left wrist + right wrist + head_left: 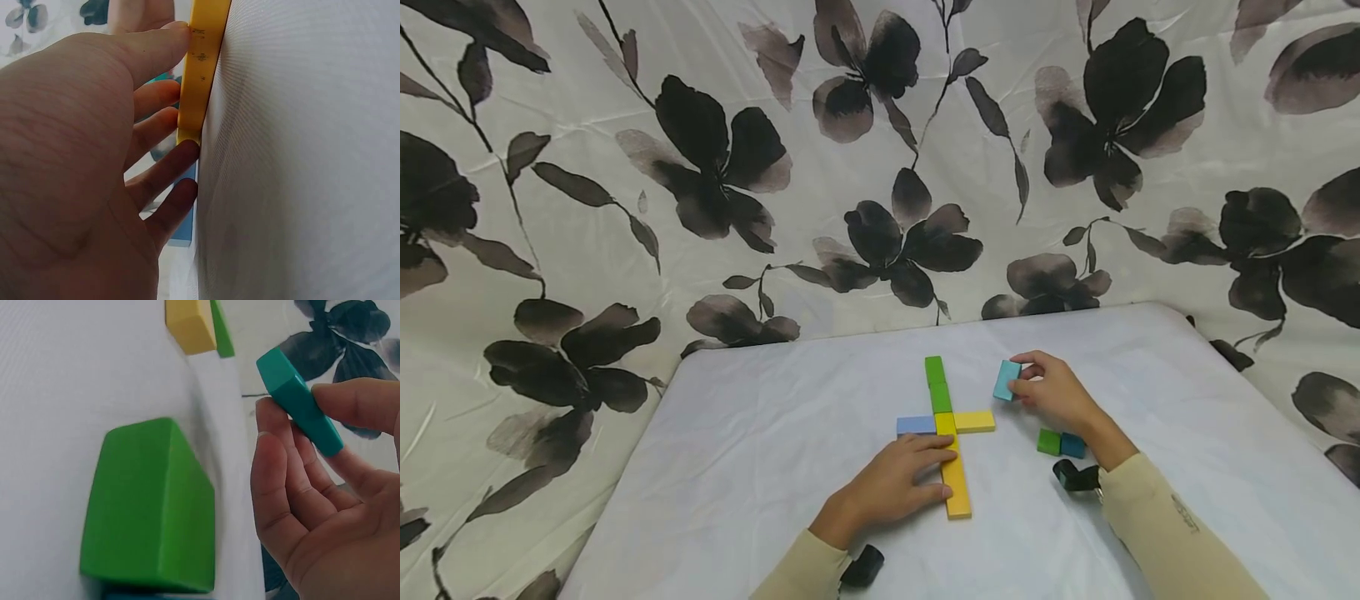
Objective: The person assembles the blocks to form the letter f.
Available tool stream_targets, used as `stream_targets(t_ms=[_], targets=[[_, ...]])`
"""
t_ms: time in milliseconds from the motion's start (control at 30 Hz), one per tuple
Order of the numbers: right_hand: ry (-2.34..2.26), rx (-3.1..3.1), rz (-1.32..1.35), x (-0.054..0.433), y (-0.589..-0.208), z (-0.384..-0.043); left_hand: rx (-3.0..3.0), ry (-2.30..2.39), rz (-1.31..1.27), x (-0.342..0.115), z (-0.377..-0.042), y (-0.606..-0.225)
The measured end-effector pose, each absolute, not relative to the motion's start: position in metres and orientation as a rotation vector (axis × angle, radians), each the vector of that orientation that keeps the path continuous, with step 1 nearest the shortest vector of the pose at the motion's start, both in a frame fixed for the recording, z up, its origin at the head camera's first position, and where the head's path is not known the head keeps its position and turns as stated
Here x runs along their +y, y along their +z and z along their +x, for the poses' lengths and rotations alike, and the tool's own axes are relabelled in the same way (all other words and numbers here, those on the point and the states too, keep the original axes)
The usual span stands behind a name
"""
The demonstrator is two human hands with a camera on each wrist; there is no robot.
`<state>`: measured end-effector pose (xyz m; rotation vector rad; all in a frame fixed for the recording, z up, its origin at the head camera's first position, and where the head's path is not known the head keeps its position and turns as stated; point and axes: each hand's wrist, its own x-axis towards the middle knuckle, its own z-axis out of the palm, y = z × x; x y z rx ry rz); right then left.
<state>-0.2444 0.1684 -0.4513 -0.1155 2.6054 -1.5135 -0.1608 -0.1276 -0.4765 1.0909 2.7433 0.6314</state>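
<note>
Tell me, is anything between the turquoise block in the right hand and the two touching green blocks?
Nothing visible: only white cloth lies between the turquoise block, in the right hand, and those green blocks. The sideways yellow block lies off that line.

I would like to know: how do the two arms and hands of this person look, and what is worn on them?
The left sleeve and right sleeve are plain beige; the right one bears a small dark marking, unreadable here. A black object shows by the left cuff, a second black object by the right. The left hand and right hand wear no gloves.
</note>
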Motion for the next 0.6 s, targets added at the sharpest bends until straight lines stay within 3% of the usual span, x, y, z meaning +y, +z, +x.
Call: stream_targets(t_ms=[600], targets=[[-1.683, 2.519, -0.131, 0.146, -0.435, -0.263, 2.722, 0.611, 1.046, -0.126, -0.162, -0.476]])
